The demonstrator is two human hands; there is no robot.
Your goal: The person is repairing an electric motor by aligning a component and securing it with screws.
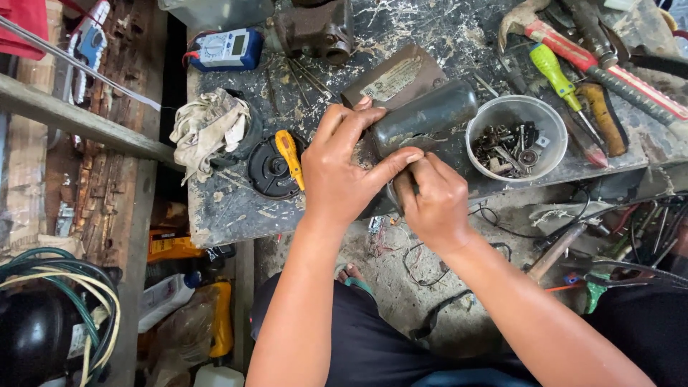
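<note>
— Where does the dark cylinder (423, 115) lie at the workbench (229, 208) edge?

— Long axis running up and to the right from both hands. The left hand (344, 168) wraps its near end, thumb stretched across; the right hand (430, 201) sits just below, fingers (416, 175) pinched narrow at that end on something too small to tell.

— Nearby?

— A bowl of screws (516, 136) just right of the fingers, a yellow screwdriver (289, 154) left.

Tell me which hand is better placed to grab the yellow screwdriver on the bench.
Probably the left hand: the yellow screwdriver lies just beside it, while the right hand pinches at the dark cylinder end.
</note>
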